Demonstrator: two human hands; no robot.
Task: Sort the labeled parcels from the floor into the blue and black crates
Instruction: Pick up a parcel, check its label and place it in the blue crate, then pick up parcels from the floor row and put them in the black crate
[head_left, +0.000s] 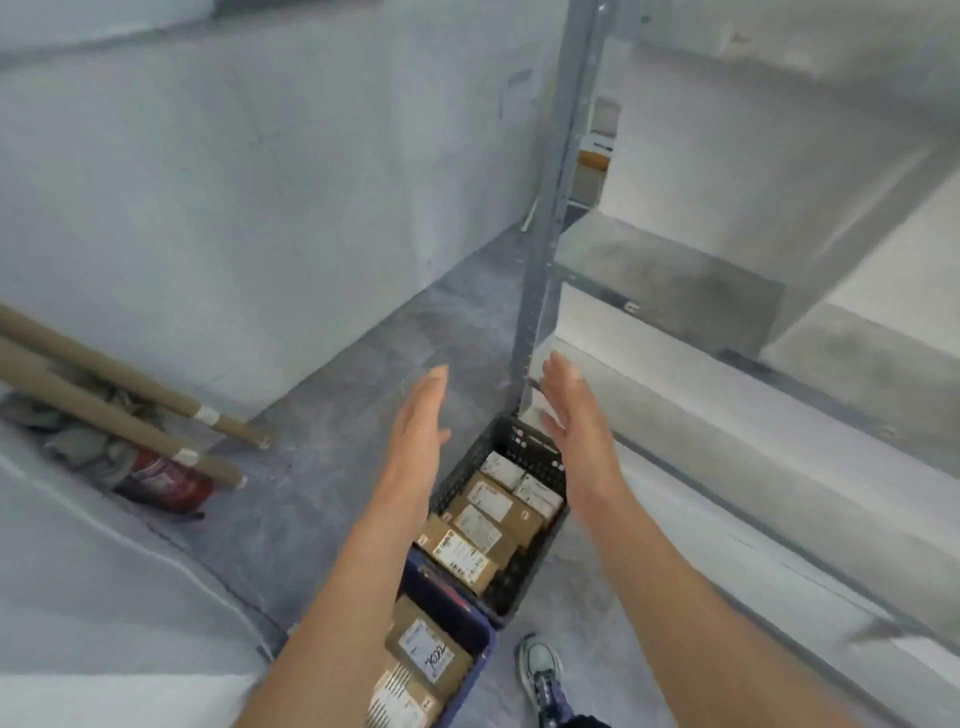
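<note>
Bare forearms are stretched forward over the crates, nearest the lens. Left hand (415, 431) and right hand (571, 410) are both released: fingers straight, palms turned toward each other, nothing held.

Blue plastic crate (457, 603) is set near, at the bottom edge, partly hidden by the left forearm. Brown cardboard parcels with white printed labels (426, 649) are lying in it, one marked by hand in black pen. Black perforated plastic crate (535, 452) is butted against its far end, with more brown labelled boxes (467, 525) packed across its bottom.

Progress, as judged: sorting looks mostly or fully done. No loose parcel is seen on the grey floor (322, 519) in view — what lies out of frame cannot be told. Both crates are loaded, neither overflowing.

Relative to the grip: the hands appear raised above the far end of the black crate, one at either side. The parcels lie below and nearer, between the wrists, well apart from the fingers — nothing is touched.

Also noted: brown cardboard tubes (119, 410) and red fire extinguisher (166, 483) at left, grey metal shelf upright (550, 208) far, pale sneaker (540, 670) near right.
</note>
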